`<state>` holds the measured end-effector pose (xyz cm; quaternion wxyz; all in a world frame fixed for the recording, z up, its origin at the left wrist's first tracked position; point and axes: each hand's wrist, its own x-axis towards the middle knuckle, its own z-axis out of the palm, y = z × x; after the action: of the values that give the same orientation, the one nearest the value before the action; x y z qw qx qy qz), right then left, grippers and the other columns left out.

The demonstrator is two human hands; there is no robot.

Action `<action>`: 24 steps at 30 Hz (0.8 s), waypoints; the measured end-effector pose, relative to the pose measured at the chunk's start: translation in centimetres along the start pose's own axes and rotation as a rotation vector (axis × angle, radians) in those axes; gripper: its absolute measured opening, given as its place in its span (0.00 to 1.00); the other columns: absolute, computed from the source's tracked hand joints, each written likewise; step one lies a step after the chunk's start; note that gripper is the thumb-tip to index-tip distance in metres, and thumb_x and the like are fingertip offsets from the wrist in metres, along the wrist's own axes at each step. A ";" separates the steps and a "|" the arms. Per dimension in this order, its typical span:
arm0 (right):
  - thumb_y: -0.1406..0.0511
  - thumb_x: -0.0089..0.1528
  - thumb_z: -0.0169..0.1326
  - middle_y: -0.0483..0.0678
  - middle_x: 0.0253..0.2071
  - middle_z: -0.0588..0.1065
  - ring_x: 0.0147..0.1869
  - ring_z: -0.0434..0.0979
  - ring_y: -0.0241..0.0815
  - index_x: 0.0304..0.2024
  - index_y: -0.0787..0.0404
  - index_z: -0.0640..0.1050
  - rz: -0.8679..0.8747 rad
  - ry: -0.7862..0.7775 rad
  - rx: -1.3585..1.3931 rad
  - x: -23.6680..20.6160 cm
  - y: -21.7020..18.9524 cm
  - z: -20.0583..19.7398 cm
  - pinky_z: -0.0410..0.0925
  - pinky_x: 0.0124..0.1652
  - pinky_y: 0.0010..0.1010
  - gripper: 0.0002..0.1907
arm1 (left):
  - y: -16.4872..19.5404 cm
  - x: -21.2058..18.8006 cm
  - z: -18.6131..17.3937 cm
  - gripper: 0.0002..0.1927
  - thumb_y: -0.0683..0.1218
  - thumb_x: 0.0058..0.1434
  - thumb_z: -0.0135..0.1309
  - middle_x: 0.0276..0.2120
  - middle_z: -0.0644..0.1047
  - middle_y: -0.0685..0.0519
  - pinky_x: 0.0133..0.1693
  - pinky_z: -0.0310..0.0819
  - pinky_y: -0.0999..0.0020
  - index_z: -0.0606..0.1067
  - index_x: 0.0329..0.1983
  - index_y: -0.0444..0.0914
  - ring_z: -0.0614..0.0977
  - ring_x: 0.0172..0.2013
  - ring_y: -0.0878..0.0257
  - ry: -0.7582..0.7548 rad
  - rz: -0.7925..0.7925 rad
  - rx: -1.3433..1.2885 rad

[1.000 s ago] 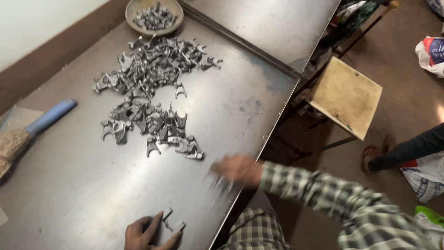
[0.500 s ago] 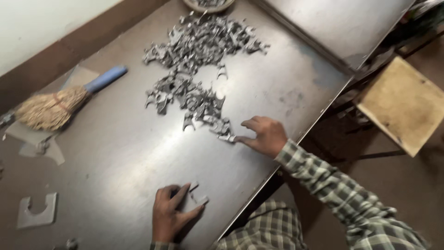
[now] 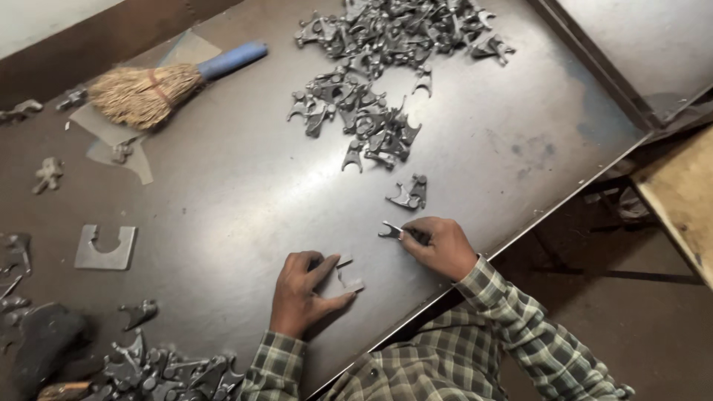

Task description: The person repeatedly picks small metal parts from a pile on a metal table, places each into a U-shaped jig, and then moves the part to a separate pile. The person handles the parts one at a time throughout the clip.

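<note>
Dim, even lighting; soft sheen across the grey steel tabletop [image 3: 223, 186], brightest far right. Short faint shadows. Slight blur near the left edge.

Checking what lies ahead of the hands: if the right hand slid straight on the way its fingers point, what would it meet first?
The right hand points left, pinching a small forked metal piece. Beyond that lies bare tabletop; the way looks free, though depth is uncertain.
</note>
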<state>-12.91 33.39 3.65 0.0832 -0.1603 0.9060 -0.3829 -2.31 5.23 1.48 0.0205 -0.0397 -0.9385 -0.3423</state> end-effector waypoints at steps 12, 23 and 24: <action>0.65 0.55 0.66 0.53 0.42 0.78 0.45 0.79 0.51 0.47 0.62 0.81 -0.404 -0.086 -0.075 -1.4 -2.8 2.3 0.74 0.45 0.39 0.18 | -0.8 -0.2 0.1 0.35 0.60 0.37 0.74 0.43 0.77 0.52 0.45 0.79 0.60 0.82 0.50 0.45 0.77 0.46 0.57 -0.012 0.008 0.011; 0.67 0.57 0.64 0.53 0.44 0.77 0.49 0.77 0.49 0.49 0.61 0.82 -0.450 -0.129 -0.081 -2.3 -3.1 5.5 0.74 0.47 0.37 0.17 | -1.1 -0.3 0.1 0.36 0.61 0.37 0.74 0.44 0.77 0.53 0.47 0.79 0.60 0.82 0.51 0.47 0.76 0.47 0.57 -0.012 0.015 -0.002; 0.68 0.56 0.64 0.52 0.44 0.77 0.49 0.77 0.49 0.48 0.61 0.82 -0.456 -0.119 -0.092 -2.3 -2.8 5.7 0.74 0.47 0.38 0.17 | -1.2 -0.3 0.2 0.36 0.61 0.37 0.74 0.44 0.77 0.53 0.47 0.79 0.60 0.82 0.51 0.47 0.76 0.47 0.58 -0.015 0.021 0.004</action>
<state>-8.53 28.60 1.78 0.0402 -0.3867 0.8563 -0.3399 -2.07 4.47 0.53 0.0173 -0.0519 -0.9388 -0.3400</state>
